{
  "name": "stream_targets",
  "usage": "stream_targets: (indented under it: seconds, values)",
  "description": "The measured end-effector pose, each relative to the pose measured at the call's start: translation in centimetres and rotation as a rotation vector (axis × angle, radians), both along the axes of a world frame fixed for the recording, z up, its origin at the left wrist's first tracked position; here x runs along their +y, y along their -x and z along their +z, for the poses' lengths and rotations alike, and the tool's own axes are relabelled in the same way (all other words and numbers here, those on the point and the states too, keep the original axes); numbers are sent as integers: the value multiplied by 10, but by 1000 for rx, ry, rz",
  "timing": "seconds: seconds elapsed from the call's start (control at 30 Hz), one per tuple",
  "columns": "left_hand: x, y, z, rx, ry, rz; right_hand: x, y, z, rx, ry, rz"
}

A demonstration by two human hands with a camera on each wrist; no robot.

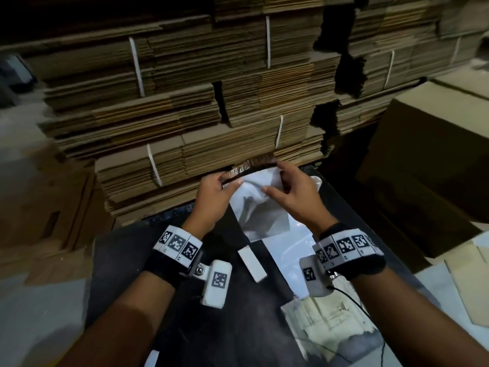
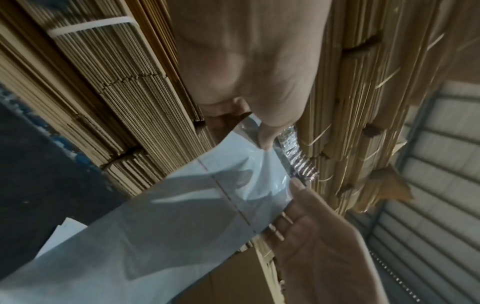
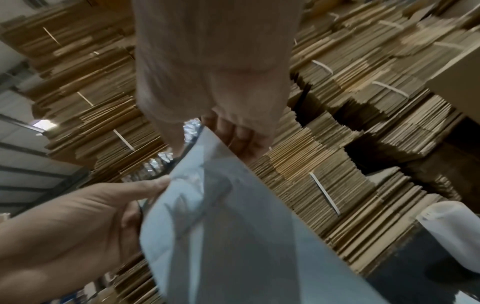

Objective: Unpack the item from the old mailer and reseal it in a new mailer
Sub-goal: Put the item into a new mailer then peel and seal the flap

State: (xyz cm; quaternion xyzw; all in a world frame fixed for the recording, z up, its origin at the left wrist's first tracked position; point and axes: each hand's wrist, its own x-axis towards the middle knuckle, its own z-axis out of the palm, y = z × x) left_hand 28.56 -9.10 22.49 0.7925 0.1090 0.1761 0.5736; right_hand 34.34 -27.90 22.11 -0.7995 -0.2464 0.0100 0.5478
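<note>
Both hands hold a white poly mailer (image 1: 262,207) upright above the black table (image 1: 127,260). My left hand (image 1: 219,186) pinches the mailer's top edge at the left; its thumb (image 2: 267,131) lies on the white face. My right hand (image 1: 288,186) pinches the top right corner, fingers behind the film. A shiny adhesive strip (image 2: 293,152) runs along the open flap. I cannot tell whether anything is inside the mailer. A cream folded item (image 1: 325,324) in clear wrap lies at the front right of the table, with torn film at its edge.
A second white mailer (image 1: 285,258) lies flat under the held one, with a loose white strip (image 1: 251,263) beside it. Strapped stacks of flattened cardboard (image 1: 185,115) rise right behind the table. A large brown box (image 1: 428,160) stands at the right.
</note>
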Motion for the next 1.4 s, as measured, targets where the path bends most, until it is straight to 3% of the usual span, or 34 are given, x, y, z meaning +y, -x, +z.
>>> stream_targets:
  seconds: [0.17,0.3,0.43,0.57,0.7,0.8,1.0,1.2,1.4]
  values:
    - [33,26,8,8,494,-13,20,19,-4,169,-34,93]
    - [60,50,-7,10,648,23,47,43,-11,194,-23,147]
    - [93,83,-34,101,671,-4,68,68,-17,159,106,175]
    - [134,109,-49,218,700,-79,85,87,-21,184,296,318]
    - [150,132,-66,381,585,-229,104,98,-30,192,409,377]
    - [154,141,-83,401,527,-105,109,97,-42,238,492,432]
    - [165,168,-118,398,614,214,99,94,-70,380,815,572]
    - [147,194,-154,523,696,308,106,73,-81,108,1043,531]
    - [110,199,-170,463,724,391,123,48,-96,122,1076,524]
